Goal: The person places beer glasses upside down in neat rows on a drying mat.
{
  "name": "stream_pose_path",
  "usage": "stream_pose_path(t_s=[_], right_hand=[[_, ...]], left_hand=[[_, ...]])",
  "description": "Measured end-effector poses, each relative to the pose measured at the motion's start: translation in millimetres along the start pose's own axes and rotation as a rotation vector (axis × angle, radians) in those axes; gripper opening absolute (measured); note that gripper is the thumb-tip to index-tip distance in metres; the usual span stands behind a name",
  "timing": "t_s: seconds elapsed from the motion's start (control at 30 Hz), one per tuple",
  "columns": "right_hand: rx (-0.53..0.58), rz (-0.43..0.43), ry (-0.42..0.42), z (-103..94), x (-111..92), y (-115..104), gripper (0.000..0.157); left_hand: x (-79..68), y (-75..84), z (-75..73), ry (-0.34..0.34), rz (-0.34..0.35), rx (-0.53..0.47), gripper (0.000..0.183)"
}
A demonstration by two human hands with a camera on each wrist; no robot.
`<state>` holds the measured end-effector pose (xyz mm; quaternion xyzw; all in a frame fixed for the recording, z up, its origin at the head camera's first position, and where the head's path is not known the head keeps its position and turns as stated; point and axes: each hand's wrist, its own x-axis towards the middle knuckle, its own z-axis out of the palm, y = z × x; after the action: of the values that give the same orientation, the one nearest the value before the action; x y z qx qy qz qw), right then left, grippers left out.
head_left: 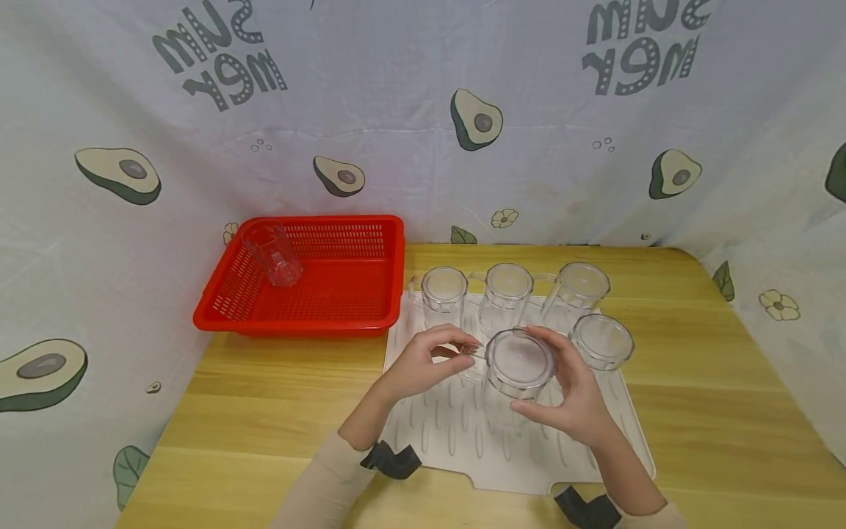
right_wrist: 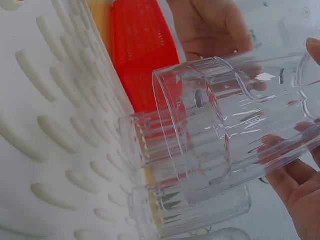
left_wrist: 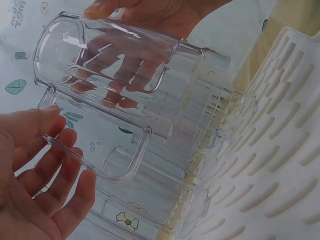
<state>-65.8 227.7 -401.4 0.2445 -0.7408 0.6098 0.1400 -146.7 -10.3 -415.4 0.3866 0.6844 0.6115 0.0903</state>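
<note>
Both hands hold one clear faceted mug (head_left: 521, 360) upside down, its base facing up, over a white ribbed drying mat (head_left: 456, 448). My left hand (head_left: 423, 364) pinches the mug's handle (left_wrist: 137, 155) between thumb and fingers. From the other side, my right hand (head_left: 573, 393) grips the mug's body, thumb at the front and fingers behind. In the right wrist view, the mug's open rim (right_wrist: 167, 130) points toward the mat, with a gap between them.
Upturned clear mugs stand along the mat's back: a left one (head_left: 444, 286), a middle one (head_left: 509, 283) and a right one (head_left: 583, 283). Another mug (head_left: 601, 339) sits beside my right hand. A red basket (head_left: 297, 323) at the back left contains a tilted clear mug (head_left: 280, 264).
</note>
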Motion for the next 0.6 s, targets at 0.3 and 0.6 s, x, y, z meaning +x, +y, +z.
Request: stream_pose_path(t_s=[0.3, 0.6], right_hand=[[-0.029, -0.026, -0.007, -3.8, 0, 8, 0.097], [-0.105, -0.008, 0.031, -7.4, 2, 14, 0.096]], left_hand=[[3.0, -6.8, 7.3, 0.069, -0.068, -0.018, 0.020], [11.7, -17.8, 18.9, 0.174, -0.099, -0.059, 0.019]])
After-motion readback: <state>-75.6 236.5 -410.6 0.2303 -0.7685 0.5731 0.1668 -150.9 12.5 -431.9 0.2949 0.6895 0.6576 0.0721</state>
